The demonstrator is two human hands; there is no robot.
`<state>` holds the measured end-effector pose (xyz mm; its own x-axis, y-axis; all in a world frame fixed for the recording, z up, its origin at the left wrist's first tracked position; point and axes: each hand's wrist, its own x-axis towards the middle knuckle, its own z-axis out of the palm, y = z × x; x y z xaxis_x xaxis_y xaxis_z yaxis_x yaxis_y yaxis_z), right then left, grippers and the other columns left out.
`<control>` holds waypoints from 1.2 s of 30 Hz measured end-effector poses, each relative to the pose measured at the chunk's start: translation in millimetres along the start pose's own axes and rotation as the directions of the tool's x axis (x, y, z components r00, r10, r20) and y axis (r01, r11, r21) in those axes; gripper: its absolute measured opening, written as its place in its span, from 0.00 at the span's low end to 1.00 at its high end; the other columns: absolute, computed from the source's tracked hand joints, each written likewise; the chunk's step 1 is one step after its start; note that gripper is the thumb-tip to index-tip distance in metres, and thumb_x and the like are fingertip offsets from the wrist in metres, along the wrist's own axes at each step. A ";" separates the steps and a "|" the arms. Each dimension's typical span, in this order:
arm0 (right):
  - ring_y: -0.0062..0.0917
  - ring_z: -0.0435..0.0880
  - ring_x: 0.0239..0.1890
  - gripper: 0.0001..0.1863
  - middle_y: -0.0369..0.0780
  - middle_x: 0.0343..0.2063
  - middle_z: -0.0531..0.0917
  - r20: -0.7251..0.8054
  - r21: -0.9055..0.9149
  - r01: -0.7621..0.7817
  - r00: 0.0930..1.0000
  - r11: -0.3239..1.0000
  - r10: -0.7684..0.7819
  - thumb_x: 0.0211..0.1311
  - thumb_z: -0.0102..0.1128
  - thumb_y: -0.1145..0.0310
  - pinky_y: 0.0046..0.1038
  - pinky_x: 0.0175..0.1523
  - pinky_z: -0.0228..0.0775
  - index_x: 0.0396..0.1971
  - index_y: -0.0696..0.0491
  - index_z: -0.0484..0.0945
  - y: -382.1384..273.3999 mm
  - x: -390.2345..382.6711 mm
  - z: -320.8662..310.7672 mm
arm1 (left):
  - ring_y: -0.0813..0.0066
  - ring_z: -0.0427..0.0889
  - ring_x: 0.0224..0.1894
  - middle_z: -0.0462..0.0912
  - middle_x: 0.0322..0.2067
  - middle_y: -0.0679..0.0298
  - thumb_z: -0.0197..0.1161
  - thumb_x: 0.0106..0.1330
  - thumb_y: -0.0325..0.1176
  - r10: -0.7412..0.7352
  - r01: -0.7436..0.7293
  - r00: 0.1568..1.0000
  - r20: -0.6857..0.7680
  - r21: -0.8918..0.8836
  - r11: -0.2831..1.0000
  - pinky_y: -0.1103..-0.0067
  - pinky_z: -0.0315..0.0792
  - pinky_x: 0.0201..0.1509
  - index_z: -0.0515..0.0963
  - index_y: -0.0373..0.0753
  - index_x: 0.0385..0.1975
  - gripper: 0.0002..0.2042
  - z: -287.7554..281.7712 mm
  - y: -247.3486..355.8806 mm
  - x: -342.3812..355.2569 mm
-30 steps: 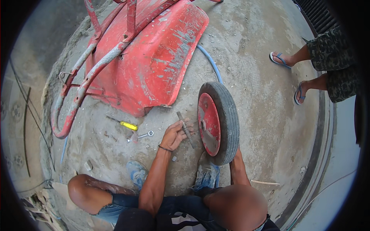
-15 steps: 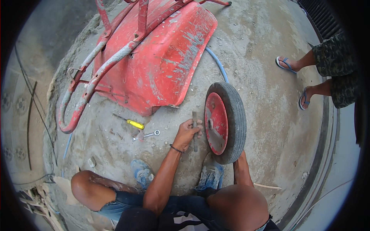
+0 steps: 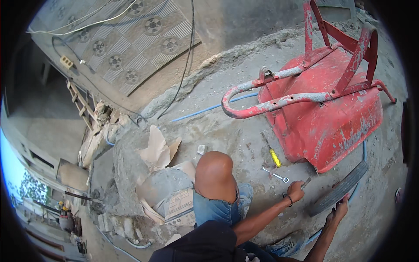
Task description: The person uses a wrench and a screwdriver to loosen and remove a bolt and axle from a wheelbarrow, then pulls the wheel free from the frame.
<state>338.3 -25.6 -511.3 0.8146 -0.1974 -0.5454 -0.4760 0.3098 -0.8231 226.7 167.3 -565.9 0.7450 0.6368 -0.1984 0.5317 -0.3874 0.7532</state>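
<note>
My left hand [image 3: 296,192] is closed around a short metal rod [image 3: 307,182], whose end sticks out past the fingers toward the wheel. The wheel [image 3: 339,190] stands tilted on its edge, its dark ribbed tyre facing me and its red hub hidden. At the tyre's near side, my right hand [image 3: 338,212] grips it; some of the fingers are hidden. Beyond lies a red wheelbarrow [image 3: 321,126], turned upside down, with worn paint and grey cement stains. Left of my left hand, a yellow-handled screwdriver [image 3: 274,158] and a combination wrench [image 3: 276,176] rest on the ground.
A torn paper sack [image 3: 181,208] with grey powder lies left of my knee. A small stone block [image 3: 202,149] sits nearby. A blue hose [image 3: 214,107] runs behind the wheelbarrow handles. Patterned tiles [image 3: 152,26] and a dark cable [image 3: 185,65] are at the far left.
My view has swung left, so the wheelbarrow, wheel and tools appear farther right. The wheel now shows its tread instead of its red hub. The rod stays in my left hand.
</note>
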 end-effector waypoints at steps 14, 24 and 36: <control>0.37 0.82 0.44 0.30 0.54 0.42 0.83 0.376 -0.652 0.606 0.781 0.456 -0.499 0.67 0.52 0.48 0.34 0.51 0.69 0.44 0.65 0.80 33.7 36.1 51.5 | 0.52 0.79 0.45 0.80 0.40 0.49 0.65 0.49 0.30 -0.253 0.233 0.925 -0.285 -0.100 0.967 0.65 0.72 0.52 0.79 0.39 0.47 0.21 -26.6 -17.4 1.0; 0.31 0.73 0.55 0.30 0.47 0.54 0.72 0.872 -0.129 0.680 0.424 0.721 -0.244 0.67 0.56 0.66 0.31 0.59 0.63 0.63 0.65 0.58 11.1 -92.9 -5.6 | 0.66 0.78 0.38 0.77 0.36 0.56 0.69 0.54 0.29 -0.015 -0.115 0.978 -0.207 -0.600 0.792 0.75 0.72 0.43 0.77 0.33 0.48 0.20 -40.8 113.9 -49.6; 0.17 0.80 0.31 0.18 0.39 0.31 0.83 0.636 -0.228 0.307 0.765 0.924 -0.097 0.63 0.62 0.70 0.20 0.36 0.72 0.51 0.61 0.74 -5.6 -129.4 25.6 | 0.75 0.78 0.51 0.80 0.49 0.59 0.57 0.69 0.31 0.350 0.176 0.844 0.406 -0.827 0.534 0.76 0.71 0.58 0.73 0.33 0.55 0.17 -110.5 97.6 -8.6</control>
<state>244.0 22.0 -432.0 0.8806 0.4107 -0.2365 -0.2655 0.0141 -0.9640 227.7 197.6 -421.4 0.9786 0.1312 -0.1588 0.0826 0.4564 0.8859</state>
